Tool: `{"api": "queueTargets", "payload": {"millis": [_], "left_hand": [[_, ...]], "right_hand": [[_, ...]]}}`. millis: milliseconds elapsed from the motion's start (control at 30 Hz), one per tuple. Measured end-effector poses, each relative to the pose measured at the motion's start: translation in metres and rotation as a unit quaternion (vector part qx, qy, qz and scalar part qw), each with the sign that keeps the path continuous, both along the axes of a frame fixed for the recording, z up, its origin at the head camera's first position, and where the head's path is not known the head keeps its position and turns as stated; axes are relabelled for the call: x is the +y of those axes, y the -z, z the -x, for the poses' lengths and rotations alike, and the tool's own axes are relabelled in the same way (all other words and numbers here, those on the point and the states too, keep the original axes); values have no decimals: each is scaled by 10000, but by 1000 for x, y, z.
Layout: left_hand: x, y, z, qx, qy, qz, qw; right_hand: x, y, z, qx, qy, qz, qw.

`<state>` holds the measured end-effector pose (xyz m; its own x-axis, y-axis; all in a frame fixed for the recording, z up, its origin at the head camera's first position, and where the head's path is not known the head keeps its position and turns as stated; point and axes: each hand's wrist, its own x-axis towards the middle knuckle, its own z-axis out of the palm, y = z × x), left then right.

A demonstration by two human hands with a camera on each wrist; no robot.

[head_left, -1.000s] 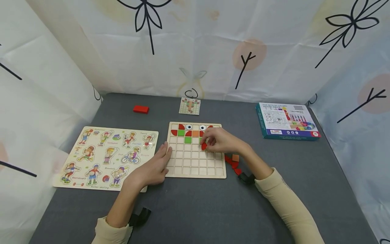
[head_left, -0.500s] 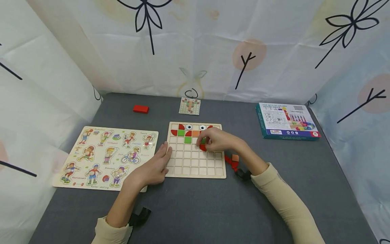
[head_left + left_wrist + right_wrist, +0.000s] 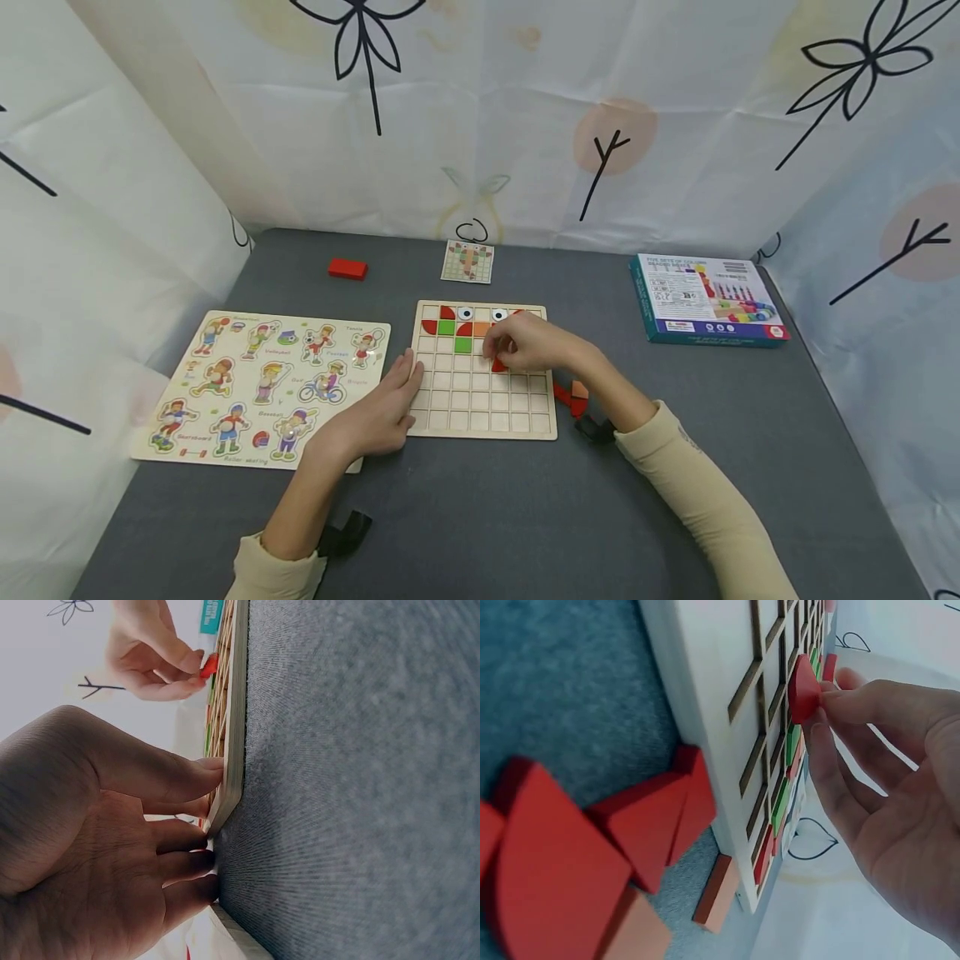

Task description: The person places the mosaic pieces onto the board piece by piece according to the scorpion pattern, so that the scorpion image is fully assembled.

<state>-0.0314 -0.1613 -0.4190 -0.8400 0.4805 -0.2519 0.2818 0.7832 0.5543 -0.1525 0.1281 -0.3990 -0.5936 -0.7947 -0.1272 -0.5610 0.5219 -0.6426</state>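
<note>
My right hand (image 3: 534, 343) has edged a little left over the grid board (image 3: 481, 402) in the last second, and the red piece (image 3: 804, 690) in my fingers shows a different outline: rounded a half-second ago, more pointed now, so I take it that I've turned or tipped it. My forearm has shifted left too, and in the head view the black wrist mount (image 3: 595, 429) now hides the nearest of the loose red pieces (image 3: 562, 862) off the board's right edge.

I have that red piece pinched between thumb and fingertips, tilted just over the board's right half; I can't tell whether it touches a cell. As I judge it, I'm still adjusting its angle and this placement isn't finished.

My left hand (image 3: 381, 408) hasn't moved: it lies along the board's left edge, fingers stretched out rather than curled, thumb at the near corner. I'd say it steadies the board.

The far rows already hold eye tiles (image 3: 465, 313) and green tiles (image 3: 462, 343) among red and orange. Beyond the far edge lies the pattern card (image 3: 468, 262), and an orange block (image 3: 580, 389) sits beside the spare red pieces.
</note>
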Motion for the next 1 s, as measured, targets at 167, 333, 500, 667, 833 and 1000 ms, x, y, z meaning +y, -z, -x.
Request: {"api": "queueTargets", "payload": {"millis": [167, 333, 500, 667, 833, 1000], "left_hand": [[0, 0, 0, -52, -29, 15, 10000], [1, 1, 0, -73, -48, 34, 10000], [1, 1, -1, -38, -28, 14, 10000], [1, -1, -1, -42, -19, 14, 10000], [1, -1, -1, -123, -53, 22, 9999], [2, -2, -1, -121, -22, 29, 9999]], "right_hand": [[7, 1, -3, 161, 81, 176, 9997], [14, -2, -8, 35, 120, 34, 9999], [16, -1, -11, -56, 148, 133, 9998], [23, -1, -15, -159, 321, 267, 9990], [40, 0, -20, -252, 624, 317, 9972], [62, 0, -30, -312, 744, 420, 9959]]}}
